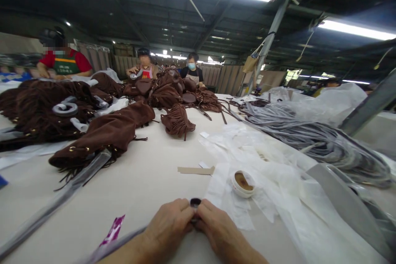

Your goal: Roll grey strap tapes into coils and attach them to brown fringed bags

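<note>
Close together at the bottom centre, my left hand (pixel 170 222) and my right hand (pixel 216 225) are both closed on a small dark rounded piece (pixel 195 202). Its upper end shows between my thumbs and fingers; the rest is hidden, so its kind is unclear. A grey plastic-wrapped strap (pixel 114 245) passes by my left forearm; whether it joins the dark piece I cannot tell. Just ahead and to the right, a round white tub (pixel 243 185) with brown contents sits on white sheets. A flat beige strip (pixel 194 170) lies beyond my hands.
Brown fringed suede bags (pixel 108 132) pile up at the left and back. A bundle of wrapped grey straps (pixel 309 136) lies to the right, near thin white sheets (pixel 278 181). A purple printed scrap (pixel 114 230) rests on the pale table (pixel 148 189). Several people work across it.
</note>
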The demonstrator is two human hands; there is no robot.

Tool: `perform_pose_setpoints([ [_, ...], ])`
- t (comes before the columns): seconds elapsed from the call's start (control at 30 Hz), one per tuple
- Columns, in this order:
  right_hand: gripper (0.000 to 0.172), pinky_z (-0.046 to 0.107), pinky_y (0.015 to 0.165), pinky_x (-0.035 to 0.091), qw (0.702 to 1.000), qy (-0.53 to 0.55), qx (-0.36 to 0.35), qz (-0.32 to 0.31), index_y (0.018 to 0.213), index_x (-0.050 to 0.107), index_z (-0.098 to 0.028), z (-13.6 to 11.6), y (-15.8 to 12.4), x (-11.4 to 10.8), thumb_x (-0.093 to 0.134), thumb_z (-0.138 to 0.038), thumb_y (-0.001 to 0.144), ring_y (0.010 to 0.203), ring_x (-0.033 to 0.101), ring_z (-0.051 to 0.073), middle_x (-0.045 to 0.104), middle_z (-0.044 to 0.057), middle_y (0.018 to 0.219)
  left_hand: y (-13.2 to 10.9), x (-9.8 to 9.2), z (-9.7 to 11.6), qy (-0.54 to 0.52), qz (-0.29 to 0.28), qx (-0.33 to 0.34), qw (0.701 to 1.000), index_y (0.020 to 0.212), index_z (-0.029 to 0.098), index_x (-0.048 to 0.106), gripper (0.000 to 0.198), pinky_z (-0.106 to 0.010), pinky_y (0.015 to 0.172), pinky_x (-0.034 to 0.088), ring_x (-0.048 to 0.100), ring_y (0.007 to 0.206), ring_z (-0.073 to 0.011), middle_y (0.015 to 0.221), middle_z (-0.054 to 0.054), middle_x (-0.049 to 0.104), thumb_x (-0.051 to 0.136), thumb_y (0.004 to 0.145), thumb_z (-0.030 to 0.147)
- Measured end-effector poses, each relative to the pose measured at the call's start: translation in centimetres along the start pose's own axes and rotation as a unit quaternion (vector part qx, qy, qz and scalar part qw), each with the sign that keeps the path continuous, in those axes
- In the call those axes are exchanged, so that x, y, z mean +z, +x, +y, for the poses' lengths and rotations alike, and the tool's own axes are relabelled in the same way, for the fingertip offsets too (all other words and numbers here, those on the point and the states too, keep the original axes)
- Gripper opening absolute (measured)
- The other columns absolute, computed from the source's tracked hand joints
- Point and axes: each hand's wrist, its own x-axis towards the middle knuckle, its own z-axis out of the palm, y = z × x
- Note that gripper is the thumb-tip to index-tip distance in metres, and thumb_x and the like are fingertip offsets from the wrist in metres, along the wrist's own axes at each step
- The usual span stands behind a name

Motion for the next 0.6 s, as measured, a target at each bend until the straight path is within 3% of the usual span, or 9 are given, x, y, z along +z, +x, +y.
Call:
perform_pose_setpoints([
  [0.07, 0.017, 0.024, 0.067, 0.044, 0.998, -0.004, -0.061, -0.020, 0.083, 0.054, -0.021, 0.7, 0.0, -0.6, 0.052, -0.004, 0.081, 0.081, 0.060, 0.017, 0.062, 0.002, 0.091, -0.4, -0.2, -0.7, 0.026, -0.004, 0.044, 0.999, 0.096, 0.022, 0.057, 0.004, -0.027, 0.072, 0.047, 0.056, 0.081, -0.0180, 0.090, -0.001, 0.061, 0.055, 0.092, 0.022],
  [0.13, 0.017, 0.024, 0.066, 0.043, 0.995, -0.037, -0.086, -0.035, 0.079, 0.054, -0.020, 0.9, 0.1, -0.9, 0.054, -0.003, 0.080, 0.080, 0.060, 0.017, 0.063, 0.002, 0.089, -0.6, -0.3, -1.0, 0.065, -0.018, 0.048, 0.997, 0.092, 0.020, 0.058, 0.002, -0.027, 0.071, 0.047, 0.056, 0.083, -0.0190, 0.090, -0.002, 0.061, 0.055, 0.091, 0.019],
  [0.27, 0.019, 0.026, 0.065, 0.046, 0.993, -0.113, -0.040, 0.001, 0.090, 0.058, -0.019, 0.1, 0.6, 0.4, 0.053, -0.003, 0.082, 0.079, 0.063, 0.020, 0.065, 0.005, 0.091, -0.2, 0.5, 0.1, 0.063, -0.008, -0.019, 0.998, 0.095, 0.018, 0.058, 0.011, -0.031, 0.075, 0.050, 0.057, 0.089, -0.0216, 0.098, -0.006, 0.062, 0.055, 0.088, 0.011],
  [0.37, 0.014, 0.026, 0.065, 0.047, 0.994, -0.109, -0.008, 0.018, 0.090, 0.059, -0.018, -0.1, 0.7, 1.1, 0.054, -0.006, 0.085, 0.077, 0.063, 0.020, 0.065, 0.006, 0.091, -0.2, 0.5, 0.2, 0.018, 0.009, -0.039, 0.999, 0.096, 0.020, 0.058, 0.009, -0.030, 0.075, 0.050, 0.057, 0.085, -0.0198, 0.095, -0.004, 0.062, 0.054, 0.090, 0.015],
  [0.53, 0.010, 0.023, 0.073, 0.046, 0.988, -0.005, -0.153, -0.024, 0.089, 0.060, -0.020, 0.6, 1.0, -1.1, 0.054, -0.012, 0.092, 0.087, 0.060, 0.016, 0.064, 0.002, 0.096, -0.4, -1.2, -1.1, 0.041, -0.034, 0.044, 0.998, 0.095, 0.023, 0.057, 0.004, -0.024, 0.070, 0.048, 0.057, 0.082, -0.0174, 0.091, -0.001, 0.060, 0.055, 0.092, 0.024],
  [0.6, 0.012, 0.024, 0.071, 0.046, 0.986, -0.035, -0.161, -0.029, 0.086, 0.060, -0.017, 0.4, 1.4, -1.4, 0.052, -0.009, 0.090, 0.083, 0.060, 0.018, 0.064, 0.004, 0.092, -0.2, -1.2, -0.8, 0.056, -0.039, 0.013, 0.998, 0.095, 0.021, 0.056, 0.008, -0.027, 0.072, 0.050, 0.058, 0.085, -0.0192, 0.094, -0.003, 0.061, 0.051, 0.092, 0.017],
])
